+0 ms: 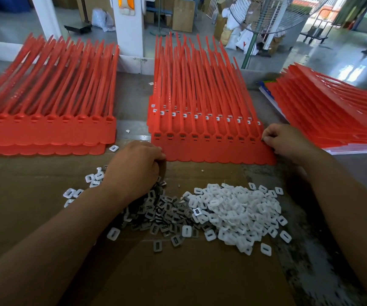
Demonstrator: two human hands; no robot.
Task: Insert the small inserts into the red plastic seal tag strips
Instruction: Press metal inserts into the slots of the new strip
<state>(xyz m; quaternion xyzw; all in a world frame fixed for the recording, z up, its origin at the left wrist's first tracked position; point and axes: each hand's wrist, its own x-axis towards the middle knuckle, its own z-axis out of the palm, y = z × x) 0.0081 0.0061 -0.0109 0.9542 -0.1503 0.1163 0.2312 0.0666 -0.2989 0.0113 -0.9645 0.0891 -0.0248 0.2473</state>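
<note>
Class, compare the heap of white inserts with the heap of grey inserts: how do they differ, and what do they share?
Colour: the white inserts look like pale plastic; the grey inserts are dark and metallic-looking. Place: the white heap lies to the right; the grey heap lies left, partly hidden by the left hand. Size: the white heap is broader and fuller. Both are small slotted rectangles on the cardboard.
</note>
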